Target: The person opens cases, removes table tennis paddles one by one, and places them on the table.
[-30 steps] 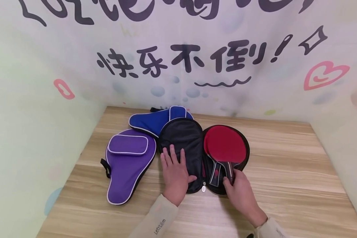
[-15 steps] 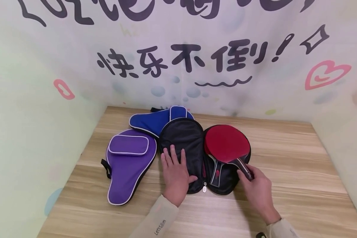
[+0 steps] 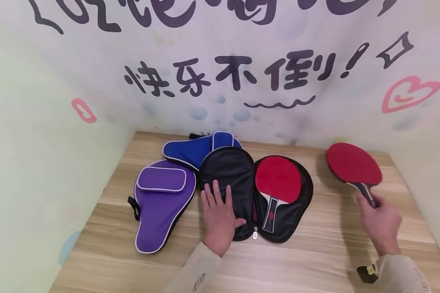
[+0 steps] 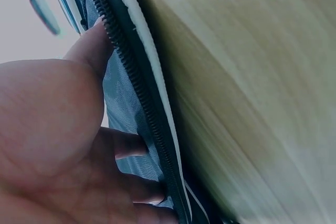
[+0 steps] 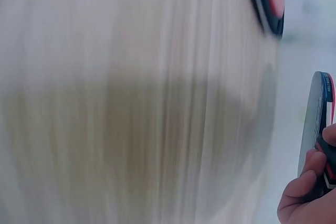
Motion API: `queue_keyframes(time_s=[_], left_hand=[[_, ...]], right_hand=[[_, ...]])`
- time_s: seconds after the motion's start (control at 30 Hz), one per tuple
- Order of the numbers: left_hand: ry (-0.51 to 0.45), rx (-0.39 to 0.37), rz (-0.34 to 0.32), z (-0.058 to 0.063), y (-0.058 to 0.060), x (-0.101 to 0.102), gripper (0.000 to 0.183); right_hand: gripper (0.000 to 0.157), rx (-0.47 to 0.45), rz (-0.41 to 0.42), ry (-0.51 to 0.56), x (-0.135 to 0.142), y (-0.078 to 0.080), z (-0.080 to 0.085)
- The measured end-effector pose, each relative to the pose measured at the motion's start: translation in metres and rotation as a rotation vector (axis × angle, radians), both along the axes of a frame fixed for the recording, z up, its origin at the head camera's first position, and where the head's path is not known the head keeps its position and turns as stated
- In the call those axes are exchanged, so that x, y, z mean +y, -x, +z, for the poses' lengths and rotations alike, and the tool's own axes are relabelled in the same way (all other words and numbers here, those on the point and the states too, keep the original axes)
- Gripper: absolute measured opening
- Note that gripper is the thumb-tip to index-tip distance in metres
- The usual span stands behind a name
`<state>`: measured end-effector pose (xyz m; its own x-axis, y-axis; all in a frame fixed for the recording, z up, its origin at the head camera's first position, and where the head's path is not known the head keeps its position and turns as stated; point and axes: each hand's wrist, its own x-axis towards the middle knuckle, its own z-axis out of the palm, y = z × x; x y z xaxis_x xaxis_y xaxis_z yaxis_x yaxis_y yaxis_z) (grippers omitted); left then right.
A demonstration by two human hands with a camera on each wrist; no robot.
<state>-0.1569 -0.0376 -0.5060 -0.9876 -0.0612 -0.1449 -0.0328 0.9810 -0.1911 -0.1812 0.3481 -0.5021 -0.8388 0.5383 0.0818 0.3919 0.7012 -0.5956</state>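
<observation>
My right hand [image 3: 383,221] grips the dark handle of a red table tennis paddle [image 3: 353,162], raised over the right side of the table with its shadow below. In the right wrist view the fingers [image 5: 310,174] curl round that handle. My left hand [image 3: 218,219] lies with fingers spread on the black inner lining of an unzipped paddle case [image 3: 229,167]. The case's other half [image 3: 297,215] holds a second red paddle [image 3: 278,179], its handle toward me. In the left wrist view the case's zipper [image 4: 136,82] runs past the fingertips.
To the left lies a purple paddle case [image 3: 157,219] with a small front pocket. A blue case [image 3: 188,150] sits behind, partly under the open one. The wooden table [image 3: 300,268] meets a printed wall covering [image 3: 220,110] at the back and sides.
My right hand has lifted the upper paddle from the case and carried it to the right, uncovering the paddle beneath. The left hand has stayed on the open case.
</observation>
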Motion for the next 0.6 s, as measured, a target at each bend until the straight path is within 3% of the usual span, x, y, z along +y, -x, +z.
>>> queue_keyframes(time_s=[0.13,0.27,0.6], left_hand=[[0.014,0.008,-0.001,0.000,0.000,0.001,0.109],[0.007,0.016,0.003,0.000,-0.001,0.000,0.109],[0.001,0.015,0.009,-0.001,0.000,0.001,0.110]], right_hand=[[0.056,-0.082,-0.033,-0.001,0.035,0.007,-0.003],[0.057,-0.118,-0.015,-0.013,0.055,0.009,-0.007],[0.053,-0.156,0.060,-0.104,0.069,0.006,-0.021]])
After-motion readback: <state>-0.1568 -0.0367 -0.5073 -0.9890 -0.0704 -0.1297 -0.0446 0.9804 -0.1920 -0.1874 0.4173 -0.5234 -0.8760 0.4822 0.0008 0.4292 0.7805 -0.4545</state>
